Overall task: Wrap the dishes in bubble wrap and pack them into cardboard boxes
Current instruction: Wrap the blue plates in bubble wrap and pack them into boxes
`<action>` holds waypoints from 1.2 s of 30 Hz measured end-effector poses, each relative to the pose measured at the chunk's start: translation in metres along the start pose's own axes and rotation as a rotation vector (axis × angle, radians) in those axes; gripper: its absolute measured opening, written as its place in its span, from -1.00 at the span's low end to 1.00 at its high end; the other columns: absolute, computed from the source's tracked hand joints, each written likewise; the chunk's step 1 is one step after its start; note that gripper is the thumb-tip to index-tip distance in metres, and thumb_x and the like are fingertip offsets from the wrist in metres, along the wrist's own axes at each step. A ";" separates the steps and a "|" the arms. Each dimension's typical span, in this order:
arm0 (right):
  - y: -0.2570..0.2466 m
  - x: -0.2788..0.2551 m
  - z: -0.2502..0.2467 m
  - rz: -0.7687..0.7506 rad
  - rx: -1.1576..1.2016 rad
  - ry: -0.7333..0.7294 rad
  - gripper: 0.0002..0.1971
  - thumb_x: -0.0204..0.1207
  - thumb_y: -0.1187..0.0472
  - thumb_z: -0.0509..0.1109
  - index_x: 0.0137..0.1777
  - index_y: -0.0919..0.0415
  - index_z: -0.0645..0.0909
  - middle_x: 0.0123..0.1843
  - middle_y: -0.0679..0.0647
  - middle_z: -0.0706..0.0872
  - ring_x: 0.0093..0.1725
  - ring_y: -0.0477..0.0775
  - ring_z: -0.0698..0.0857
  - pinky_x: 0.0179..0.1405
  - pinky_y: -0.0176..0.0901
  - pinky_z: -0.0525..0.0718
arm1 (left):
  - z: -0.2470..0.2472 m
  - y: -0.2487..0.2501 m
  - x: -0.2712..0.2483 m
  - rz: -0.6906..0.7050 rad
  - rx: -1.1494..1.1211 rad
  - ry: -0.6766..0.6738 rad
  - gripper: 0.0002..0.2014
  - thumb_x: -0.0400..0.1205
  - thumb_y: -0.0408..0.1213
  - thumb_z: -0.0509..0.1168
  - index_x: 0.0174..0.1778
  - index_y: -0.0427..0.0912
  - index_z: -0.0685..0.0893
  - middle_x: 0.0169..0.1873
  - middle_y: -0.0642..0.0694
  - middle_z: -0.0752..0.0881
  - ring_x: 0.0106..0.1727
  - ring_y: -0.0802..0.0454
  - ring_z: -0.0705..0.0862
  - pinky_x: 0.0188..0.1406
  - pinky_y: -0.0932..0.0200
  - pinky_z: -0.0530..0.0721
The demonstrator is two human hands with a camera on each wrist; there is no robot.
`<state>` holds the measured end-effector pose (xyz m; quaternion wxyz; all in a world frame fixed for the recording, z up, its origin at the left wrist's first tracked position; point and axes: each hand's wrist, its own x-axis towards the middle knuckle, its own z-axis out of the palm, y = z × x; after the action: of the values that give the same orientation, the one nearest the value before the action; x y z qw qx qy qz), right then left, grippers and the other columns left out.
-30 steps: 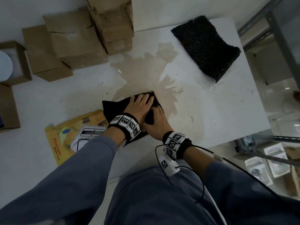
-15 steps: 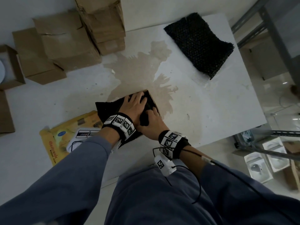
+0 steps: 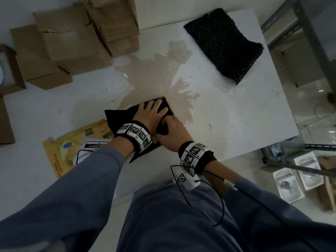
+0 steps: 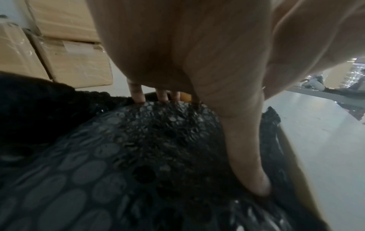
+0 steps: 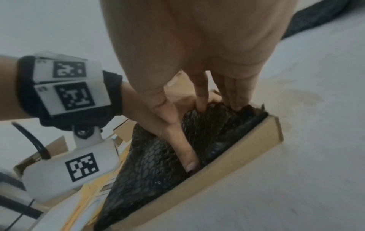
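A dish bundle wrapped in black bubble wrap sits in a small open cardboard box on the white table. My left hand lies flat on top of it and presses down with fingers spread. In the left wrist view the fingertips dig into the bubble wrap. My right hand presses the bundle's right side. In the right wrist view its thumb and fingers push the wrap down inside the box wall. The dish itself is hidden.
Spare black bubble wrap lies at the table's far right. Closed cardboard boxes are stacked at the back left. A yellow package lies by my left wrist. A metal shelf with white dishes stands beyond the right edge.
Both hands stay on the bundle and have pushed it lower; the box's far rim now shows around the wrap. My right fingers have shifted onto the bundle's right edge.
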<state>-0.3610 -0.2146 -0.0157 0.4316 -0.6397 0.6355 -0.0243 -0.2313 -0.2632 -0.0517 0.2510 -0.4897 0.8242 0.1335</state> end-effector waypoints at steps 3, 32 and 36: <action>0.001 0.004 -0.004 -0.047 0.020 -0.032 -0.44 0.28 0.06 0.60 0.17 0.22 0.41 0.27 0.09 0.44 0.06 0.11 0.51 -0.08 -0.10 0.46 | -0.001 0.001 0.002 0.001 -0.037 -0.027 0.24 0.21 0.15 0.62 0.68 0.02 -0.02 0.67 -0.23 -0.02 0.65 -0.24 0.11 0.56 -0.33 0.19; -0.022 0.051 0.012 -0.420 -0.868 -0.194 0.38 -0.03 -0.03 0.76 0.71 0.14 -0.05 0.68 0.22 0.06 0.64 0.34 0.12 0.60 0.29 0.26 | 0.057 -0.024 -0.081 -0.296 -0.520 0.184 0.35 0.09 0.06 0.70 0.69 -0.07 -0.01 0.64 -0.13 0.15 0.58 -0.18 0.30 0.45 -0.14 0.47; -0.028 0.057 0.011 -0.360 -0.904 -0.230 0.46 -0.05 -0.04 0.77 0.72 0.17 -0.17 0.70 0.16 -0.02 0.66 0.30 0.06 0.59 0.34 0.25 | 0.055 -0.024 -0.075 -0.336 -0.501 0.157 0.39 0.11 0.11 0.68 0.71 -0.14 -0.07 0.64 -0.13 0.20 0.59 -0.18 0.27 0.50 -0.16 0.39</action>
<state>-0.3215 -0.2608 -0.0359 0.1673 -0.8609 0.4103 0.2500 -0.1647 -0.1934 -0.0561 0.0768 -0.6746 0.6901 0.2508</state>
